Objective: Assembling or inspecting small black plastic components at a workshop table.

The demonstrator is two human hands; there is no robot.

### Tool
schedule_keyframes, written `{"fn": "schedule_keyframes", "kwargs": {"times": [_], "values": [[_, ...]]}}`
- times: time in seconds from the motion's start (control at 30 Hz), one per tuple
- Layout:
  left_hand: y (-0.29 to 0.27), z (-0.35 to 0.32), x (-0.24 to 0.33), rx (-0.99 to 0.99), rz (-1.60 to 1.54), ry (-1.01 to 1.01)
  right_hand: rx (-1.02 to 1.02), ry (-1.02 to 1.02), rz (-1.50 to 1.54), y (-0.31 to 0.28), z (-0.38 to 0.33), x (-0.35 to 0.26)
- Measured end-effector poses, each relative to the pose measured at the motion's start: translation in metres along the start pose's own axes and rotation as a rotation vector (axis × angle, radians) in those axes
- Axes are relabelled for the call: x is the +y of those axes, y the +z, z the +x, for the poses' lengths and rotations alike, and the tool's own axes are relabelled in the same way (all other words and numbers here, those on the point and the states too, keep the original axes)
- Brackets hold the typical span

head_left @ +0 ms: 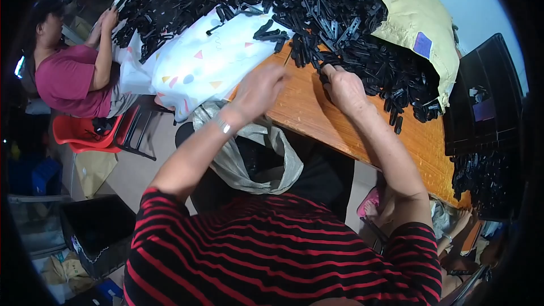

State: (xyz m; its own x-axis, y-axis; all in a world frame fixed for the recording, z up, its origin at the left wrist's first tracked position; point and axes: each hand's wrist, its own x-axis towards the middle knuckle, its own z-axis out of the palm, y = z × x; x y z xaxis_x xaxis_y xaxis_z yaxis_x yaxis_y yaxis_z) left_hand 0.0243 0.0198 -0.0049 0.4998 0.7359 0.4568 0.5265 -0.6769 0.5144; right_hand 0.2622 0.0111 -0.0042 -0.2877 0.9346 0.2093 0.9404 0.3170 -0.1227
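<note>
A large heap of small, long black plastic pieces covers the far part of a wooden table. At the heap's near edge my right hand has its fingers bent round a black piece, partly hidden by the fingers. My left hand, with a band on its wrist, hovers over the table's near edge, left of my right hand. Motion smears its fingers, so I cannot tell whether they hold anything. Below my hands, a grey woven sack gapes at my lap, with dark contents.
A patterned white plastic sheet lies left of the heap. Pale yellow sacking borders it on the right. At the far left a person in a maroon shirt reaches to the heap, near a red chair. A black crate stands lower left.
</note>
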Motion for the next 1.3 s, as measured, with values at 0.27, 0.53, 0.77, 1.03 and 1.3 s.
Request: {"fn": "schedule_keyframes", "kwargs": {"times": [0.27, 0.53, 0.77, 1.03, 1.3], "values": [[0.023, 0.067, -0.040, -0.015, 0.369, 0.309, 0.199, 0.118, 0.793, 0.013, -0.022, -0.033], [0.014, 0.046, -0.027, 0.001, 0.300, 0.341, 0.307, -0.003, 0.443, 0.010, -0.029, -0.038], [0.008, 0.050, 0.012, 0.018, 0.159, 0.298, 0.072, 0.356, 1.170, -0.006, 0.005, -0.031], [0.017, 0.021, -0.002, -0.191, -0.765, -0.393, 0.035, 0.540, 1.448, 0.007, -0.027, -0.034], [0.029, 0.013, 0.005, -0.098, -0.584, -0.473, -0.017, 0.554, 1.264, 0.011, -0.030, -0.038]]}}
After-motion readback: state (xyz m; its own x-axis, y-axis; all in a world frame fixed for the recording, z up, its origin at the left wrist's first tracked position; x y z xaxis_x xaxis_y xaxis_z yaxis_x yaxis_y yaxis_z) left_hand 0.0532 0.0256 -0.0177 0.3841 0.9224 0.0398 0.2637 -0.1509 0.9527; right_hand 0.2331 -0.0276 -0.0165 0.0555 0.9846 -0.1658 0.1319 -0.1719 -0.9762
